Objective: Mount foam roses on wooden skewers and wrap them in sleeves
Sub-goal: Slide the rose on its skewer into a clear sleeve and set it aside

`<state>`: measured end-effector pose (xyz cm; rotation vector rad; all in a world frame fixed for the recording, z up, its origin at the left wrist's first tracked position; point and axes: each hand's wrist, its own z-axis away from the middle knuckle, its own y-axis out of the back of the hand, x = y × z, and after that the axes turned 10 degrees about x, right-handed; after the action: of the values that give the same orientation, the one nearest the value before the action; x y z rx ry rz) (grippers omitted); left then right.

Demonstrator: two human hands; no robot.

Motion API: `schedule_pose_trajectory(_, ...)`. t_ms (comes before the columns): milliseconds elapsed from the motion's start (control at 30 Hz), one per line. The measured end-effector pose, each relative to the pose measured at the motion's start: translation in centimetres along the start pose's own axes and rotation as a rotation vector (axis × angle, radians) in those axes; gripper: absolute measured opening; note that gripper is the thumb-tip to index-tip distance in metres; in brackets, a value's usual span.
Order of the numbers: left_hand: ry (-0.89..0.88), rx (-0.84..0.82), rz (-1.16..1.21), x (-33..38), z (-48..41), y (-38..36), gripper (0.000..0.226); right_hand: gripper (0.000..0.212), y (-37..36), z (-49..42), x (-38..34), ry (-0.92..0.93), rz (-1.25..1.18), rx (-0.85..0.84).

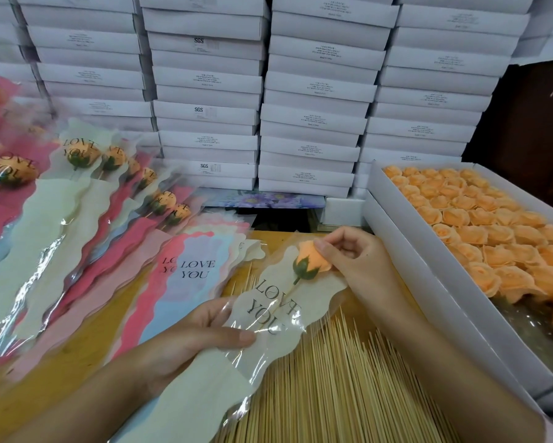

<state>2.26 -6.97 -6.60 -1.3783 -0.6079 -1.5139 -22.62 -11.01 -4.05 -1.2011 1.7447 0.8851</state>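
Just now the foam rose (310,262) sits at the far mouth of the cream sleeve (268,318). Its skewer (296,280) points near-left along the sleeve's long axis, toward the left hand (201,330). That hand grips the sleeve's middle, thumb pressed on the clear film, fingers curled beneath. The right hand (358,255), just far-right of the rose, pinches the petals between thumb and fingertips. Pushing the rose in means travelling near-left, straight down that axis; any tilt could snag the tip on the film. Loose skewers (332,378) lie under the sleeve on the desk (61,372).
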Motion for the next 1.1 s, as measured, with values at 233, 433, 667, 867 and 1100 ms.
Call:
schedule_pose_trajectory(233, 0.0, -0.107, -0.007, 0.9, 0.2, 0.5, 0.057, 0.011, 0.0, 0.0, -0.1, -0.028, -0.007, 0.053)
schedule_pose_trajectory(433, 0.099, -0.042, -0.008, 1.2, 0.4, 1.5, 0.075, 0.013, -0.4, 0.1, -0.4, -0.058, -0.012, -0.032)
schedule_pose_trajectory(667, 0.11, 0.084, -0.014, 1.3, 1.0, -0.1, 0.056, 0.016, -0.3, 0.5, -0.6, -0.018, 0.064, -0.133)
schedule_pose_trajectory(867, 0.09, 0.087, -0.073, 1.4, 0.8, 0.0, 0.049, 0.028, -0.2, 0.5, -0.4, -0.015, 0.125, -0.202)
schedule_pose_trajectory(1100, 0.077, -0.102, -0.061, 1.6, 0.8, 0.2, 0.032, 0.027, -0.2, 0.3, -0.7, 0.038, 0.113, -0.181)
